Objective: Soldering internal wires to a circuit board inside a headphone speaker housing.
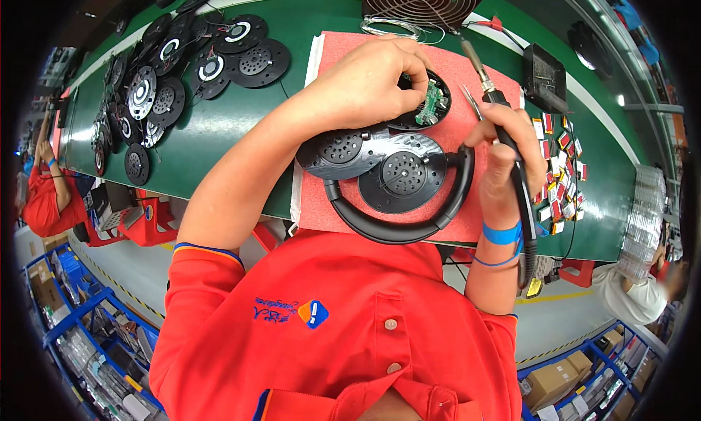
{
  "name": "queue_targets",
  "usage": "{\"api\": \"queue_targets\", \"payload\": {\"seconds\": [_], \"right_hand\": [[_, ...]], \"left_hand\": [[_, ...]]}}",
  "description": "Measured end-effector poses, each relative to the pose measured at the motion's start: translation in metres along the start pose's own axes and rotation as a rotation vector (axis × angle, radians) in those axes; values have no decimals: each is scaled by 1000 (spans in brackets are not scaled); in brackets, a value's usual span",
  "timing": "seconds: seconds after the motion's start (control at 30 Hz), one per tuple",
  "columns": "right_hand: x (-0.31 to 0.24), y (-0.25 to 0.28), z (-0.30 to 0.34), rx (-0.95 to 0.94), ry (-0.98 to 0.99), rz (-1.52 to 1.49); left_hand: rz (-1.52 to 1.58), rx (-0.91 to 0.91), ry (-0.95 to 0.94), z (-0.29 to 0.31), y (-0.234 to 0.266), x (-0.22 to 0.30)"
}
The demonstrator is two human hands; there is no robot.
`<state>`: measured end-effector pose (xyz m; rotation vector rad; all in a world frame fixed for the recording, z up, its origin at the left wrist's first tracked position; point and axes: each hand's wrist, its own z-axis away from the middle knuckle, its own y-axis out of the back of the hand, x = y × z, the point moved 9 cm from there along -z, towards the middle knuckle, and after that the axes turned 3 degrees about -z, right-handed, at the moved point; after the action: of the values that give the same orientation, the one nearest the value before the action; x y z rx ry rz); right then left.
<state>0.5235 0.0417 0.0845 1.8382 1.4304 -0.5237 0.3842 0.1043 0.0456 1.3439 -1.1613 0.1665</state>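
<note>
On a pink foam mat (321, 209) lies a black headphone with a curved headband (387, 232). Its far ear cup is uncovered and shows a green circuit board (436, 103). My left hand (372, 81) reaches over that cup with its fingers curled and pinched at the board's left edge; what they hold, if anything, is hidden. Closed round a soldering iron (501, 118), my right hand (515, 151) keeps the metal tip pointing up and away. Thin metal tweezers (473, 103) also stick out from the right fingers. Two perforated black speaker discs (404, 174) sit nearer me, inside the headband's curve.
Many black speaker discs (252, 62) with wires are heaped on the green bench at left. A fan (423, 3) stands at the back, a black tray (544, 78) at back right. Small red-and-white battery-like packs (562, 173) lie at right. Another person (55, 202) is at far left.
</note>
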Motion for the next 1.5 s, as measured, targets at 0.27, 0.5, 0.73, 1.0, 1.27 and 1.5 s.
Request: {"api": "queue_targets", "payload": {"seconds": [0.27, 0.5, 0.73, 1.0, 1.27, 1.5], "right_hand": [[-20, 16, 3, 44, 195, -2], [-22, 8, 1, -32, 178, 16], [-21, 1, -2, -77, 167, 45], [-23, -1, -2, -90, 167, 56], [-27, -3, -1, -91, 212, 57], [-23, 6, 2, -34, 96, 98]], "left_hand": [[-164, 35, -84, 1, 3, 12], [-201, 80, -124, 2, 3, 14], [-249, 87, -100, 2, 3, 15], [-269, 100, -102, 1, 3, 15], [-303, 124, -134, 2, 2, 17], [-321, 132, -159, 3, 2, 19]]}}
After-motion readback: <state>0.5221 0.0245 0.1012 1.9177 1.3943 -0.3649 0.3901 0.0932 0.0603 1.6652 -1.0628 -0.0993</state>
